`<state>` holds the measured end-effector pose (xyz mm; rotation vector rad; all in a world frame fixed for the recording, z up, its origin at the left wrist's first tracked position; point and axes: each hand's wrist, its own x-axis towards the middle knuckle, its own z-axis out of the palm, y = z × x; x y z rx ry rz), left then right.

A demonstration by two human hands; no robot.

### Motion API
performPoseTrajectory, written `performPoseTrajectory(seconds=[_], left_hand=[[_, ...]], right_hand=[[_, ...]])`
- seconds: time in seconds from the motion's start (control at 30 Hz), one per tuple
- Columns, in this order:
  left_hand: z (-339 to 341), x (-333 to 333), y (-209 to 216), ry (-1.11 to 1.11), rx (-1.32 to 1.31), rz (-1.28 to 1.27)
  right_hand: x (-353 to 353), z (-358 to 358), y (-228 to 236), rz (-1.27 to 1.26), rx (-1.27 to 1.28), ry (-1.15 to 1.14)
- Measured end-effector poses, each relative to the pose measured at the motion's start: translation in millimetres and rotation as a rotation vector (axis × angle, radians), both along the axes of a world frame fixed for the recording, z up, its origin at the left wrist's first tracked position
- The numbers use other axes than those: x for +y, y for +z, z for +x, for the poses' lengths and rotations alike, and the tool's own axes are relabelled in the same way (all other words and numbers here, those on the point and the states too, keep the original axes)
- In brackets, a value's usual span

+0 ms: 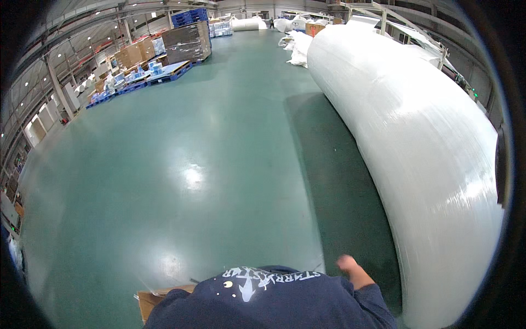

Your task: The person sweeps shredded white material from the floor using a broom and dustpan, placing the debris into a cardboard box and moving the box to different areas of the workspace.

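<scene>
At the lower right my right hand (346, 262) reaches forward from a dark blue sleeve, smeared by motion, so its fingers cannot be made out. Nothing shows in it. To its right lies a huge roll wrapped in shiny white plastic film (416, 142), with a gap of floor between them. My left hand is out of sight. Beside my left sleeve, the edge of a brown cardboard box (147, 305) shows; whether the hand touches it is hidden.
A glossy green floor (164, 164) stretches ahead. Blue pallets (164, 75) with small goods stand at the far left, near a tall dark wrapped stack (187, 43). Crumpled white sheeting (298, 49) lies beyond the roll. A person (271, 23) stands far off.
</scene>
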<state>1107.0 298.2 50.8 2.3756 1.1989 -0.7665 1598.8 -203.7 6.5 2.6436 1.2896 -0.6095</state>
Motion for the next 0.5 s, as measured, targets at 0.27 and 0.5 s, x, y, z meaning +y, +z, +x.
performPoseTrajectory(seconds=[0.27, 0.5], left_hand=[[153, 52, 18, -0.049, -0.073, 0.086], [266, 89, 38, 0.087, 0.034, 0.069]], right_hand=[[-68, 37, 13, -0.292, 0.363, -0.715], [116, 277, -18, -0.316, 0.059, 0.196]])
